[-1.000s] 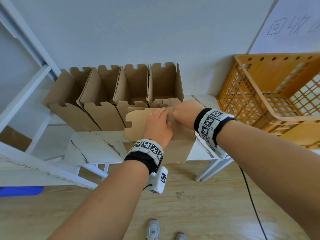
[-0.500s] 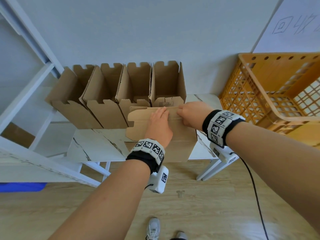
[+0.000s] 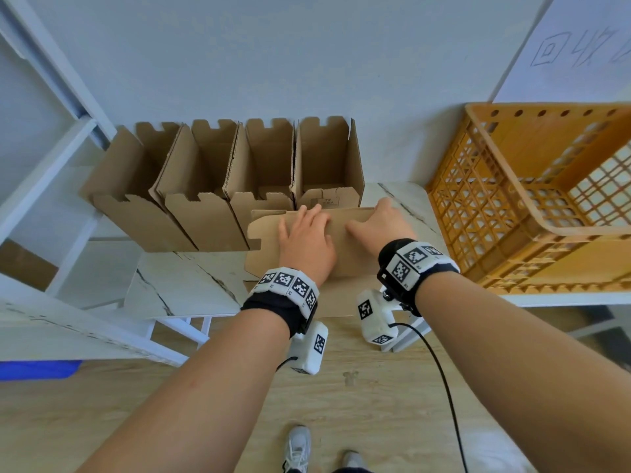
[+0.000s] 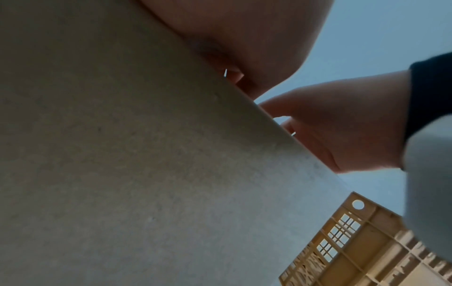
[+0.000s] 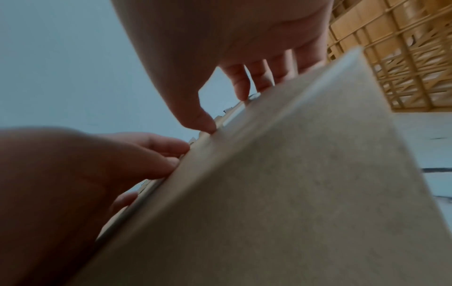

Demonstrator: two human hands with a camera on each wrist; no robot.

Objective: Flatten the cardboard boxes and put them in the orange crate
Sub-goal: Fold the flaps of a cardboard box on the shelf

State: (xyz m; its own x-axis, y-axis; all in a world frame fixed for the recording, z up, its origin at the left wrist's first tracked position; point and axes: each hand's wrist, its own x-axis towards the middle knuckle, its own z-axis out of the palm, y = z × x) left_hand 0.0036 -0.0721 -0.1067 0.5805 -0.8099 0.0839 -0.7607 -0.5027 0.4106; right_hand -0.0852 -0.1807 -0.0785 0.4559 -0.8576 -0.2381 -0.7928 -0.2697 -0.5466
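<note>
Fingers (image 3: 316, 213) of both hands lie straight and slightly spread, pressing down on the brown cardboard box (image 3: 348, 247) at the white marble-patterned bench's (image 3: 177, 285) front edge. Left hand (image 3: 305, 244) and right hand (image 3: 382, 227) lie side by side. Beside that bench stands the orange slatted plastic crate (image 3: 532, 213); four open cardboard boxes (image 3: 222, 182) line its back.

Four open cardboard boxes (image 3: 218, 186) in a row along the bench's far edge; one box under flattening (image 3: 345, 247); one orange crate (image 3: 546, 206); two hands; two shoes on the floor.
</note>
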